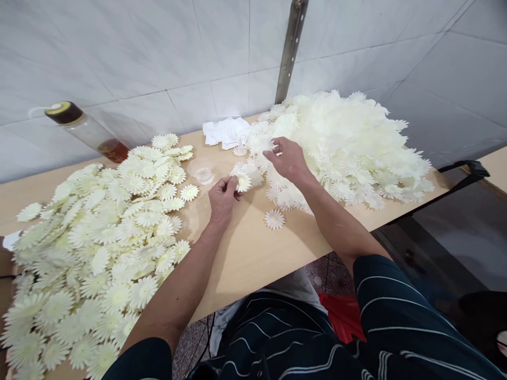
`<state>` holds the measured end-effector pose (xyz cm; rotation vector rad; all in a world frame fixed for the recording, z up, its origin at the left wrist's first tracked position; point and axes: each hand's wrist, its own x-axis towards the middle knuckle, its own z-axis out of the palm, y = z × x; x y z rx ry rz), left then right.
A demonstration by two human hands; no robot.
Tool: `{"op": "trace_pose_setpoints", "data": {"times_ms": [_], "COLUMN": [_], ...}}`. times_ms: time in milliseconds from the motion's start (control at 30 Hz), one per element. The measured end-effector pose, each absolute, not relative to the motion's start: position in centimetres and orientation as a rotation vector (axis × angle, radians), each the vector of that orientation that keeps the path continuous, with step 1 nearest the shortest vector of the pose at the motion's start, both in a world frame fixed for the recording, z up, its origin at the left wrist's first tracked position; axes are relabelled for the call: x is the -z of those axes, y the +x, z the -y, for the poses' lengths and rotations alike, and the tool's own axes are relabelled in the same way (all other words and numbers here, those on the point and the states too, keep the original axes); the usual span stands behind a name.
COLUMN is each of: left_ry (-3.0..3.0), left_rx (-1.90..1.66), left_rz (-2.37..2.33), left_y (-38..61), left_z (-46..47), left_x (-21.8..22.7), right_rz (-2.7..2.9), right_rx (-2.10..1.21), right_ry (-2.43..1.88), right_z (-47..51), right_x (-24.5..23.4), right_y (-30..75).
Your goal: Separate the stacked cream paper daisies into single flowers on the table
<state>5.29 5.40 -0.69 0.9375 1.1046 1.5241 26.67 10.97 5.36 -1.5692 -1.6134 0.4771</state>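
Observation:
My left hand is closed in a pinch on a cream daisy-shaped flower piece just above the wooden table. My right hand reaches into the near edge of a big heap of cream flower pieces at the right, its fingers curled and pinching at a piece there. What the right fingers hold is too small to make out. One loose flower piece lies on the table between my forearms.
A wide spread of flat flower pieces covers the table's left half. A small clear dish and a white cloth sit near the tiled wall. A tilted bottle with brown liquid stands at back left.

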Motion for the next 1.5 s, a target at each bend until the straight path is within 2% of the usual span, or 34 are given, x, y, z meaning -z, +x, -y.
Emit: {"op": "trace_pose_setpoints", "data": {"times_ms": [100, 200, 433, 733, 1200, 1500], "left_ry": [0.921, 0.898, 0.919, 1.017, 1.073, 0.853], "left_rx": [-1.527, -1.535, -1.559, -1.558, -1.53, -1.575], "left_rz": [-1.107, -1.108, -1.139, -1.08, -1.053, -1.107], "left_y": [5.4, 5.5, 5.5, 5.4, 5.3, 5.3], "left_z": [-5.3, -5.4, -5.6, -5.6, -5.3, -5.8], "left_x": [0.6, 0.6, 0.8, 1.4, 1.3, 0.9], "right_rz": [1.607, 1.635, 1.948, 1.846, 1.741, 1.563], "right_rx": [-0.193, -0.129, -0.792, -0.935, -0.92, -1.341], "right_ry": [-1.593, -1.504, -1.274, -1.359, -1.518, -1.19], "right_z": [-11.6, -11.0, -7.9, -7.6, -7.8, -8.0], "right_x": [-4.9, -5.1, -5.6, -5.2, -5.4, -6.3], "right_y": [27.9, 27.7, 23.1, 22.0, 21.8, 23.4]}}
